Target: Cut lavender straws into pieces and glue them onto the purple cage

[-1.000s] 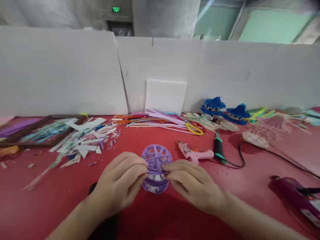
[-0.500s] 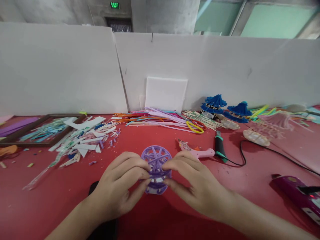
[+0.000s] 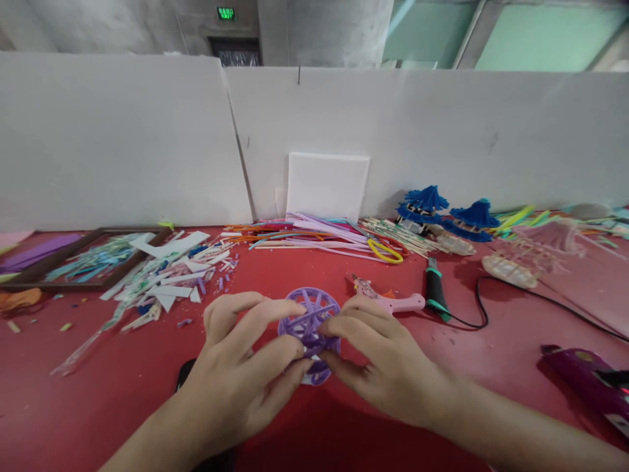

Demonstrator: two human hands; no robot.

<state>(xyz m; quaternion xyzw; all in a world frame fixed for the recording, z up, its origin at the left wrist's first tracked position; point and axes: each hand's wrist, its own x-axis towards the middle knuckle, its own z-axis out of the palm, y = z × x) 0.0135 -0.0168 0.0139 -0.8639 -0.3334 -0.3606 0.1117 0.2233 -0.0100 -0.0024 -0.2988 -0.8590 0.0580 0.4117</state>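
Brown frame (image 3: 63,286) with bluish scraps (image 3: 95,261) far left, then the left hand (image 3: 248,367), half-curled, gripping a purple openwork piece (image 3: 309,320) front and centre over the red tabletop (image 3: 265,265). Right hand (image 3: 386,357) has its other side pinched, pink tool (image 3: 405,303) just beyond, magenta gadget (image 3: 580,380) far right.

One head view, forward and down over the red table (image 3: 275,270).

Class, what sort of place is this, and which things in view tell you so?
Probably a craft workspace, judging by the loose coloured strips, the pile of cut scraps and the yellow-handled scissors, all lying on a red table.
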